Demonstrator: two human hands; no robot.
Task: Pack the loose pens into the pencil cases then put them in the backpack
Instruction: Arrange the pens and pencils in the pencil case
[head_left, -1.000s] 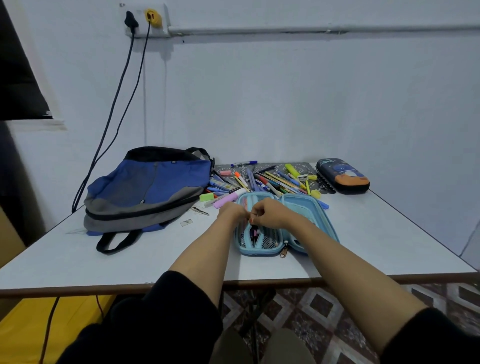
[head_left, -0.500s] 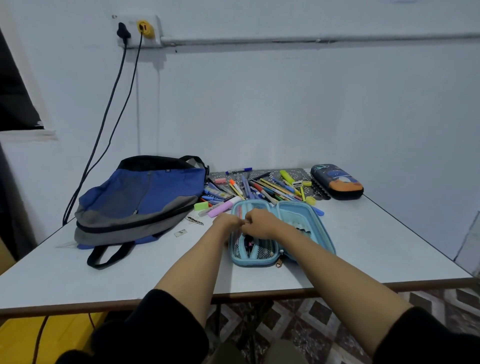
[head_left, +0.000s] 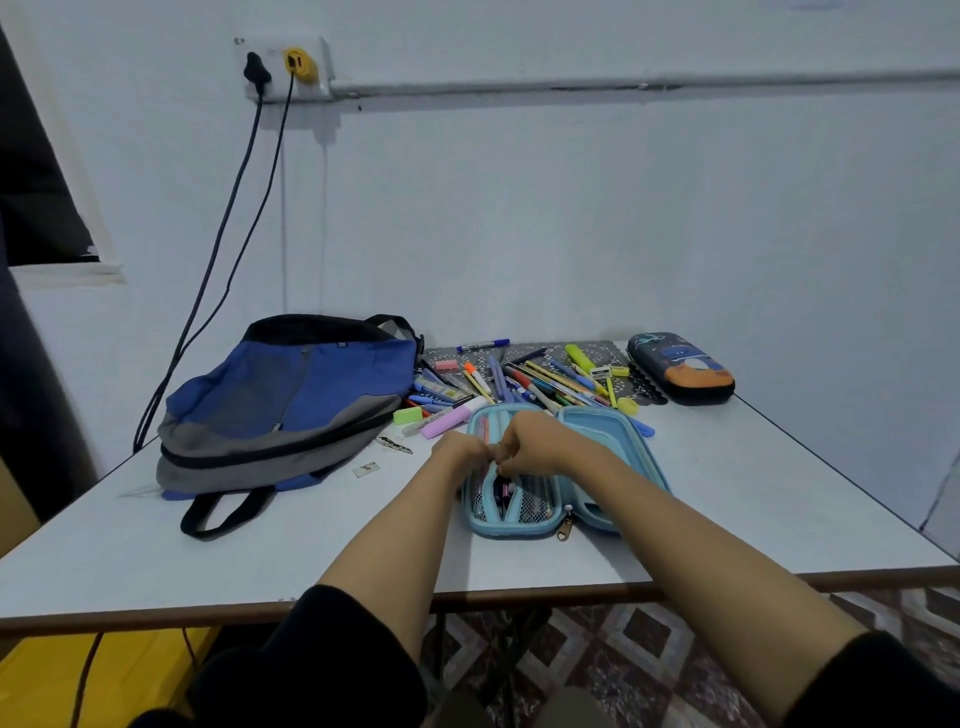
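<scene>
An open light-blue pencil case (head_left: 613, 467) lies on the white table (head_left: 260, 561) in front of me, with pens in its mesh pocket (head_left: 519, 501). My left hand (head_left: 460, 452) and my right hand (head_left: 530, 444) meet over the case's left half, fingers curled and pinching something small there; what they hold is hidden. A heap of loose pens and markers (head_left: 524, 382) lies behind the case. The blue and grey backpack (head_left: 280, 410) lies flat to the left. A closed dark pencil case (head_left: 680, 369) with an orange patch sits at the back right.
A pink highlighter (head_left: 449, 418) and a green eraser (head_left: 408, 414) lie between backpack and case. Two cables (head_left: 228, 249) hang from a wall socket (head_left: 283, 65) down behind the backpack. The table's front edge is near my elbows, its right edge runs diagonally.
Both hands stay together over the blue case and have shifted only slightly. The camera has tilted a little, so the table sits lower in view.
</scene>
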